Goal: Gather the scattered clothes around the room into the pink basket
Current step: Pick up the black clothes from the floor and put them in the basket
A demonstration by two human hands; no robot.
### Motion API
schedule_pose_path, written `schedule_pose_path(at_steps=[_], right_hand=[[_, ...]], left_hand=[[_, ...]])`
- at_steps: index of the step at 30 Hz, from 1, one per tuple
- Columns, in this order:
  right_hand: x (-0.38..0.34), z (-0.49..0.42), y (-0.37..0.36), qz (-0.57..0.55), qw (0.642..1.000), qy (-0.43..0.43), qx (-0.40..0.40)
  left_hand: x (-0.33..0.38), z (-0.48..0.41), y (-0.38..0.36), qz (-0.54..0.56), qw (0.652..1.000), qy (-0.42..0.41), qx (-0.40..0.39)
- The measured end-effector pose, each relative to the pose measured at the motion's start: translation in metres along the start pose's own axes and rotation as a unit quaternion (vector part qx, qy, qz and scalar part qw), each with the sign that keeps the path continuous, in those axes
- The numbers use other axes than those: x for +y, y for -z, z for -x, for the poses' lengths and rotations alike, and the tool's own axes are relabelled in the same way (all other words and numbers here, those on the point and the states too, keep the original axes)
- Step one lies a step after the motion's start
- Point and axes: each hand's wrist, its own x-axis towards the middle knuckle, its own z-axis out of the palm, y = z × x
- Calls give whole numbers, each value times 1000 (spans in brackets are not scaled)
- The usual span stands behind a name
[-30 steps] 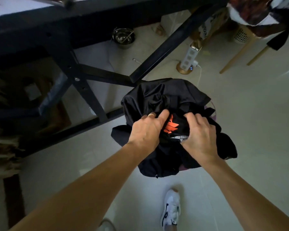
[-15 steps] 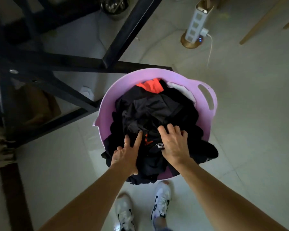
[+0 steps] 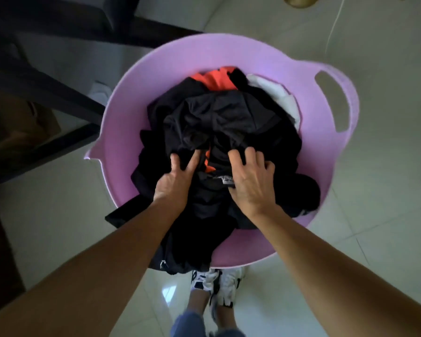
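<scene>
Left hand [image 3: 178, 177] and right hand [image 3: 250, 181] press spread-fingered, gripping nothing, on the black clothes [image 3: 219, 117]; I fear the overhang slides off the basket [image 3: 122, 122] rim.

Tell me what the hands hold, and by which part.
Nothing is gripped: the left hand and right hand press down on the black garment atop the pile in the pink basket, beside its white label.
</scene>
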Motion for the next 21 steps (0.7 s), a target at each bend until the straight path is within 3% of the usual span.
schedule_pose_path(at_steps=[6,10,16,21], right_hand=[[4,-21,-44,-18,999,-38,-26],[9,-42,-56,-58,993,-53,-89],[16,-25,-35,-66,983,-95,-144],[-3,8,17,-4,986,-85,-144]], left_hand=[[-1,-54,-15,-9,1000,5,14],[0,-78,-18,5,1000,6,18],[-8,-18,-14,51,998,21,0],[-16,57,4,-23,986,101,-132]])
